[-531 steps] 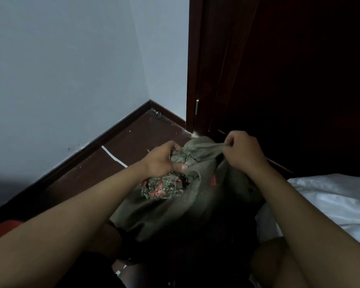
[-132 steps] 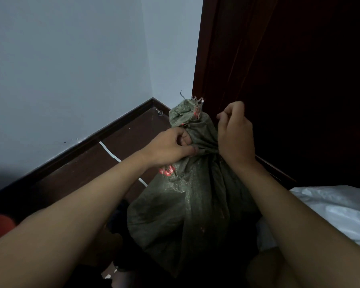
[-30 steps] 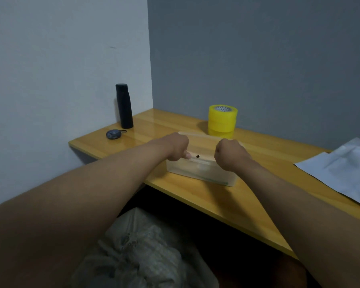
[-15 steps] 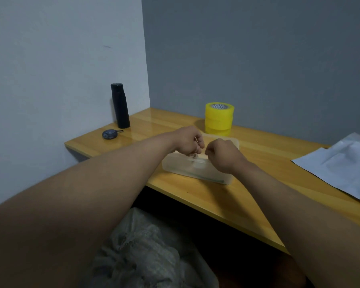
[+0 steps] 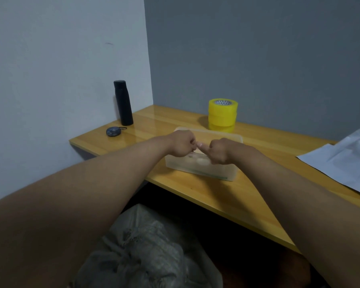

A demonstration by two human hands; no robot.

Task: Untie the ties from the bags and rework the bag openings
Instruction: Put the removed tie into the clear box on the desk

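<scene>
step: judged to be handling a tie over the box [image 5: 204, 165], likely to drop it in | left hand [image 5: 180, 144]: fingers curled above the box, pinching something too small to tell | right hand [image 5: 219, 150]: curled, thumb out, contents unclear | bag [image 5: 146, 250]: on floor, in front of and below the box, mouth crumpled | tape rolls [image 5: 222, 115]: behind box

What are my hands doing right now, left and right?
Left hand: fingers curled, pinching something small; what cannot be told.
Right hand: fingers curled, forefinger out; holding anything cannot be told.
</scene>
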